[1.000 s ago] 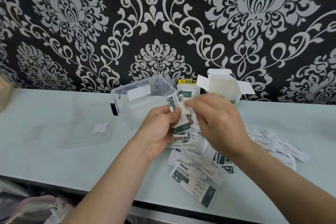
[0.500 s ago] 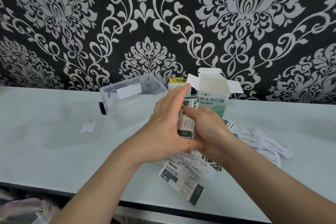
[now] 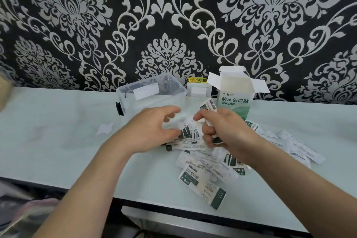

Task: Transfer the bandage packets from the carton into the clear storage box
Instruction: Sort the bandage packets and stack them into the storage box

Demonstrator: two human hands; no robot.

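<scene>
A wall [image 3: 173, 15] papered in black with a pale damask pattern is seen behind a pale desk [image 3: 48, 131]. At the desk's back edge, against the wall, an empty clear box [image 3: 150, 92] is placed, its white label turned to the front and a black latch on its left end. Just to its right the carton [image 3: 234, 98] is stood upright with its top flaps open. A small white holder with a yellow sticker [image 3: 197, 80] is partly hidden between the two. Packets [image 3: 202, 181] are spread in a loose heap over the middle of the desk toward its front edge, and more lie toward the right end. A flat clear lid [image 3: 105, 128] is laid left of the box. The right hand [image 3: 222, 131] is closed around a small stack of packets [image 3: 209, 105], held upright above the heap. The left hand [image 3: 152, 131] is half open, fingers curled over a blurred packet; a firm grip cannot be told.
</scene>
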